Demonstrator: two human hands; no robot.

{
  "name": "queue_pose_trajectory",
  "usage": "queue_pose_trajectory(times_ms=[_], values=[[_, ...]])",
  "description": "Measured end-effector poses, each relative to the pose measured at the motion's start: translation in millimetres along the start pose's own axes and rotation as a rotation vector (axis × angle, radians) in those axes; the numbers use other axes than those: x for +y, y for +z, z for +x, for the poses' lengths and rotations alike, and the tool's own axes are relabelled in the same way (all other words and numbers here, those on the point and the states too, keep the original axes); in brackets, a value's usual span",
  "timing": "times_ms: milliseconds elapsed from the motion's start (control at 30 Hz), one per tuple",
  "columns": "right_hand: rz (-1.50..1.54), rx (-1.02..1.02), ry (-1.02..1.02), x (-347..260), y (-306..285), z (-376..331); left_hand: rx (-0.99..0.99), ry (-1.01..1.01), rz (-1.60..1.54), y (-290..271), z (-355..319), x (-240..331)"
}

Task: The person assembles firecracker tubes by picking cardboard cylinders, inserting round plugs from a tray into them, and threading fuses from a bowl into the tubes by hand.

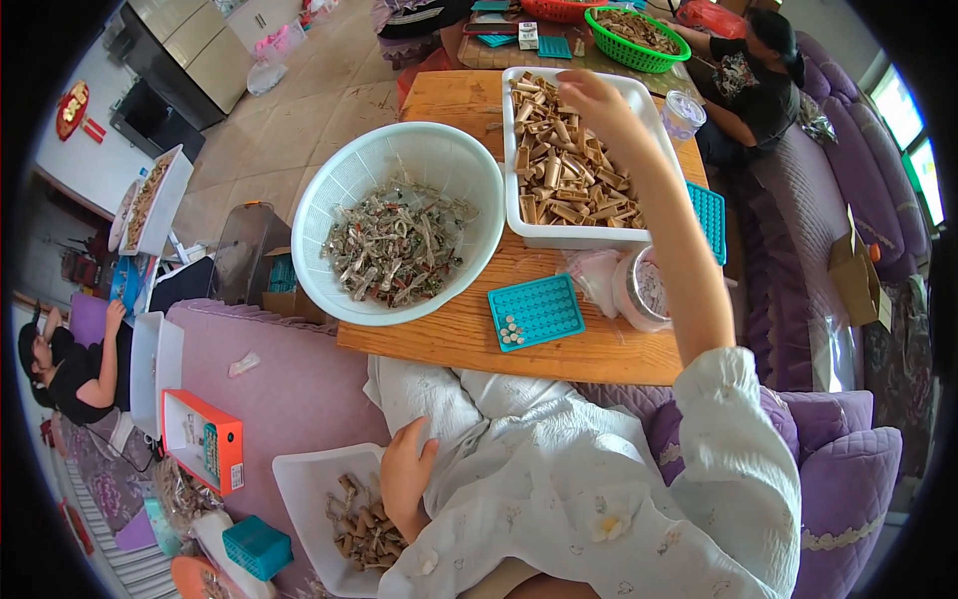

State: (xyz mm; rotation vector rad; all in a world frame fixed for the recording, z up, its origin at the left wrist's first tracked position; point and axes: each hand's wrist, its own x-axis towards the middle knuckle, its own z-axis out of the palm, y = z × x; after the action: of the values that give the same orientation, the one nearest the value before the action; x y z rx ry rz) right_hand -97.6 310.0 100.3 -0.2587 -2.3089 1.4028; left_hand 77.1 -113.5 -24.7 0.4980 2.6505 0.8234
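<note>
My right arm stretches forward across the wooden table, and my right hand (591, 98) is above the far part of a white bin (584, 236). Brown, half-round tube pieces (559, 165) fill that bin. The fingers of this hand are bent together; what they hold, if anything, is too small to make out. Down by my lap, my left hand (404, 477) is at the right edge of a white tray (304, 489) holding brown tube pieces and scraps (361, 524). Its thumb and forefinger stand apart with nothing visible between them; the other fingers are partly hidden.
On the wooden table (449, 344) stand a pale basket (329, 190) of shredded scraps, a teal grid tray (539, 309) with several small pale pieces, and a white tub (644, 290). A green basket (639, 55) is farther off. People sit at left and right. An orange box (232, 454) lies left.
</note>
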Motion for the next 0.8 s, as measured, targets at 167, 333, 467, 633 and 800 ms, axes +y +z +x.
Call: queue_pose_trajectory(times_ms=[167, 333, 467, 633, 800], values=[[0.396, -0.320, -0.294, -82.3, 96.1, -155.6, -0.257, 0.063, -1.151, 29.7, 30.7, 33.8], [0.899, -1.118, -0.402, -106.5, 169.2, -271.9, -1.050, -0.087, -1.820, 63.3, 38.5, 80.2], [0.893, -1.225, -0.361, -93.4, 173.2, -290.6, -1.048, -0.123, -1.866, 68.0, 29.0, 78.1], [0.793, -1.322, -0.151, -80.1, 145.1, -268.4, 0.385, 0.406, -1.811, 96.7, 8.3, 65.6], [0.801, -1.334, -0.124, -78.7, 139.1, -265.5, -0.814, 0.036, -1.929, 81.6, 26.6, 54.3]])
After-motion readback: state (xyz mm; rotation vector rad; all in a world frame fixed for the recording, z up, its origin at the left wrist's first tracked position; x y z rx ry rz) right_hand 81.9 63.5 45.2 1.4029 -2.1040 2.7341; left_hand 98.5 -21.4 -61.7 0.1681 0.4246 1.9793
